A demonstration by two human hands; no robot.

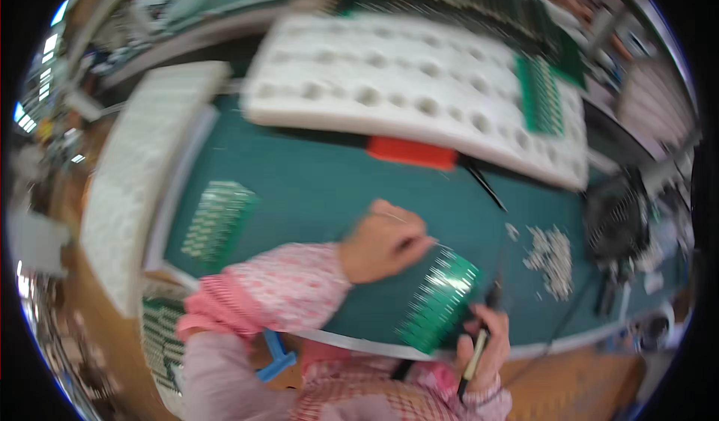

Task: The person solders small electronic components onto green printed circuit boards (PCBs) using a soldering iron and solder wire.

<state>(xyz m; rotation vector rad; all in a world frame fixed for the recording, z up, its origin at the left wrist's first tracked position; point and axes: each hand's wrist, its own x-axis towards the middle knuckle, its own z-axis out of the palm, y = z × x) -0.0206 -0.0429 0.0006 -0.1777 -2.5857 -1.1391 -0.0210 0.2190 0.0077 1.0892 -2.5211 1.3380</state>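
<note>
A green circuit board with rows of pins lies near the table's front edge, between my two hands. My left hand is closed in a pinch just off the board's upper left corner; whatever its fingers hold is too small and blurred to name. Beside the board's lower right side, my right hand grips a soldering iron like a pen, its dark front end pointing up and away from me. Another batch of green boards rests on the green mat at left.
A white foam tray with round holes spans the back, bearing a green board. Under its edge sit a red block and dark tweezers. Small white parts and a black fan are at right; another foam slab stands left.
</note>
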